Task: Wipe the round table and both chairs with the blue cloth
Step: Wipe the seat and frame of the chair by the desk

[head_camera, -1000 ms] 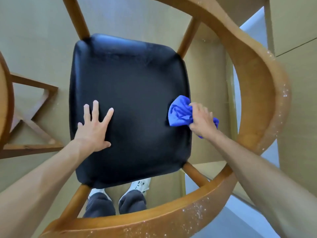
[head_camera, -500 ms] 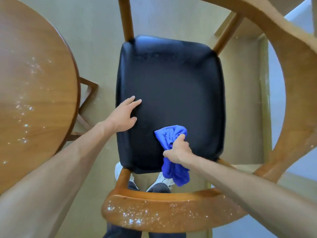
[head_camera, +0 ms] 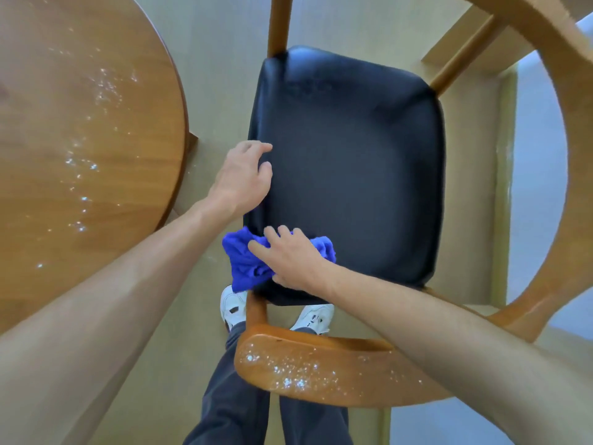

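I look straight down on a wooden chair with a black padded seat (head_camera: 353, 175). My right hand (head_camera: 290, 256) presses the crumpled blue cloth (head_camera: 244, 261) flat against the seat's near left corner, fingers straight; part of the cloth hangs over the edge. My left hand (head_camera: 242, 176) rests on the seat's left edge with fingers bent over it. The chair's curved wooden backrest (head_camera: 321, 370) runs below and round the right, speckled with white dust. The round wooden table (head_camera: 73, 149) fills the left, also dotted with white specks.
My own legs and white shoes (head_camera: 234, 306) stand under the backrest. The floor is beige (head_camera: 218, 59); a pale blue strip (head_camera: 539, 130) runs along the far right. Chair legs (head_camera: 278, 24) stick out at the top. The second chair is out of view.
My right hand has slid the cloth leftward along the seat's near edge to its left corner. My left hand has shifted onto the seat's left edge. The view has swung, showing more of the table.
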Action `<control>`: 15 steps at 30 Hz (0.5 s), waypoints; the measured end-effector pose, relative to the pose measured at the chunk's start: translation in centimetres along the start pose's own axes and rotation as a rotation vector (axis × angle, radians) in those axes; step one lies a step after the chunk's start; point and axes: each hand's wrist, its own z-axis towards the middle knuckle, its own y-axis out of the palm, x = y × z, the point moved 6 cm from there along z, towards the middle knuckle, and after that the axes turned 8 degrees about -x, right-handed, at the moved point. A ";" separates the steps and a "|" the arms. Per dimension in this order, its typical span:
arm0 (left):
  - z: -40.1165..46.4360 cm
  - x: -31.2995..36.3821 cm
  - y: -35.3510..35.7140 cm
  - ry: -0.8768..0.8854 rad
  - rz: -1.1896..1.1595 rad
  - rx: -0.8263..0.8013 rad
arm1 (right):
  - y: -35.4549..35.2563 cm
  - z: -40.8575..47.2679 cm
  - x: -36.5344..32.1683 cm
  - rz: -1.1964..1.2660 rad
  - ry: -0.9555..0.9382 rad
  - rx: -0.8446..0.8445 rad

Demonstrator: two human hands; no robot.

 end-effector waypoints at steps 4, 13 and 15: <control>-1.3 0.0 -0.4 0.012 0.038 -0.054 | 1.1 -2.4 1.9 0.045 -0.160 -0.222; -4.6 1.6 -1.9 -0.003 0.095 -0.143 | -6.5 -15.5 14.3 0.637 0.335 0.022; -5.5 2.4 -1.7 -0.002 0.115 -0.174 | -7.8 -20.3 15.5 0.687 0.437 0.165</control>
